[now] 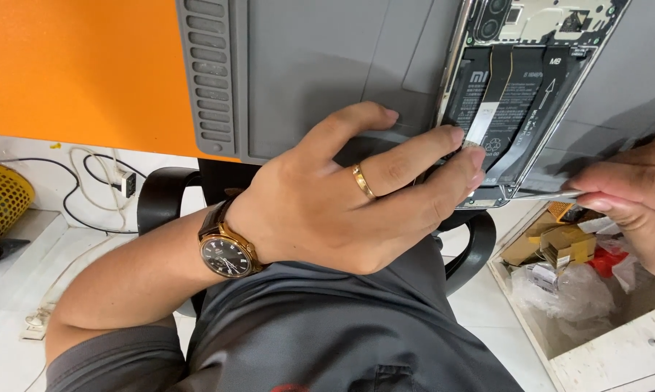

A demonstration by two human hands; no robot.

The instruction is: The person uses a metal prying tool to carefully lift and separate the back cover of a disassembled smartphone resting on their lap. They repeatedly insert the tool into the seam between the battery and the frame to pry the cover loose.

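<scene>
Left hand [342,199] lies palm down, fingers spread, fingertips [454,136] pressing the lower end of an opened smartphone [520,94]; it pins the phone flat, grasping nothing. A gold ring [364,181] sits on one finger, and a brown-strapped wristwatch [228,254] with a dark dial is on the wrist. Right hand [632,192] comes in from the right edge, fingers pinched shut around a thin metal tool [552,194], probably tweezers, whose tip lies at the phone's bottom edge; whether the tip touches the frame I cannot tell. The smartphone lies back cover off, tilted on a grey repair mat [305,65], near the mat's front edge: black battery [512,101] exposed, two flat ribbon cables [496,80] running down over it, camera lenses and a metal shield at the top end. The mat has a ribbed strip of slots down its left side and sits on an orange bench [73,69]. Below the bench edge, the person's grey shirt and a black chair armrest [157,196]. On the white floor to the left, black and white cables [99,174] and a yellow mesh basket [1,199]. To the lower right, an open box [596,356] holding small cardboard cartons and crumpled clear plastic.
</scene>
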